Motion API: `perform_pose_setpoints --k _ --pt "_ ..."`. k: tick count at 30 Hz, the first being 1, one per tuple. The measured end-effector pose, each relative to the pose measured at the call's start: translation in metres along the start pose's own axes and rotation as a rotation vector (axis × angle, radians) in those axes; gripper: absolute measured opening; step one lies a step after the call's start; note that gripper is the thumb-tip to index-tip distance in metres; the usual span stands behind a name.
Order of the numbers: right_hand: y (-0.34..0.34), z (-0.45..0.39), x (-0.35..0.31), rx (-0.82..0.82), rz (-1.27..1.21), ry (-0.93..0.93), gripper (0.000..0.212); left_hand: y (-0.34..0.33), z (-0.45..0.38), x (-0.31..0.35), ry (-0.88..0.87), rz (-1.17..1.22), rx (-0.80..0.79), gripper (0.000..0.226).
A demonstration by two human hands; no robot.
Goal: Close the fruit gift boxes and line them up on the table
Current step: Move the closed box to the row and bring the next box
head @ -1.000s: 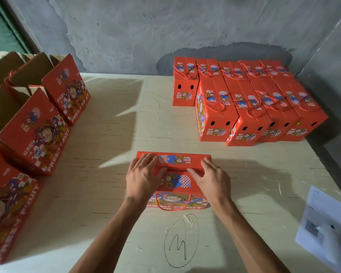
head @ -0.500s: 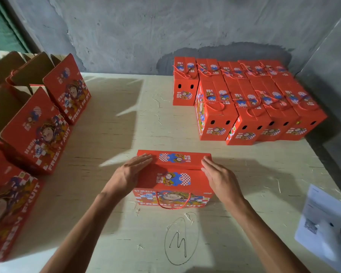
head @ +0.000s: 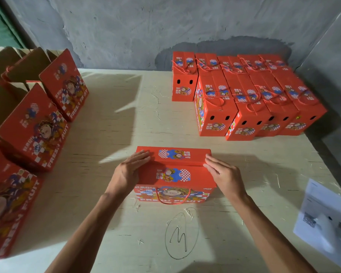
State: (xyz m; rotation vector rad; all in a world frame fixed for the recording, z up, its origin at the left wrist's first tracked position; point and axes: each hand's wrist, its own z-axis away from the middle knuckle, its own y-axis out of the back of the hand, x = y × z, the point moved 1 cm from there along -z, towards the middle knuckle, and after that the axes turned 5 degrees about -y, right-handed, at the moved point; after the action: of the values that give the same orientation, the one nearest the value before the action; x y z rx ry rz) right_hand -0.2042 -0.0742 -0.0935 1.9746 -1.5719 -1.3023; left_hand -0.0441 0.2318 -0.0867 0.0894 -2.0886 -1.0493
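A red fruit gift box (head: 175,174) stands in front of me on the pale wooden table (head: 114,138), its two top flaps folded shut and its red rope handle hanging down the front. My left hand (head: 129,172) lies flat against the box's left end, fingers straight and reaching onto the top edge. My right hand (head: 223,174) presses the right end the same way. At the back right, several closed red boxes (head: 244,95) stand packed in rows. Along the left edge stand several open boxes (head: 35,127) with their flaps up.
A grey concrete wall runs behind the table and along its right side. A white paper sheet (head: 327,221) with a white device on it lies at the right front corner. A pencilled circle with a mark (head: 180,233) is drawn on the table before the box.
Both hands slid from the top flaps outward to the box's left and right ends. The box stays in the same place with its flaps down.
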Motion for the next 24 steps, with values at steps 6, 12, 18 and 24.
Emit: perform_pose_setpoints --k 6,12,18,24 --pt "0.002 0.001 0.001 0.007 -0.046 -0.009 0.029 -0.005 0.003 0.002 0.001 0.076 0.099 0.054" --pt "-0.01 0.011 -0.002 0.041 -0.121 -0.17 0.018 -0.017 0.013 0.006 0.11 0.21 0.128 0.033" --pt "-0.02 0.015 0.005 0.025 -0.326 -0.376 0.024 -0.03 0.011 0.011 0.181 0.221 0.244 0.009" --pt "-0.024 0.021 0.003 -0.165 -0.645 -0.842 0.031 -0.032 0.011 0.016 0.653 0.461 0.277 0.056"
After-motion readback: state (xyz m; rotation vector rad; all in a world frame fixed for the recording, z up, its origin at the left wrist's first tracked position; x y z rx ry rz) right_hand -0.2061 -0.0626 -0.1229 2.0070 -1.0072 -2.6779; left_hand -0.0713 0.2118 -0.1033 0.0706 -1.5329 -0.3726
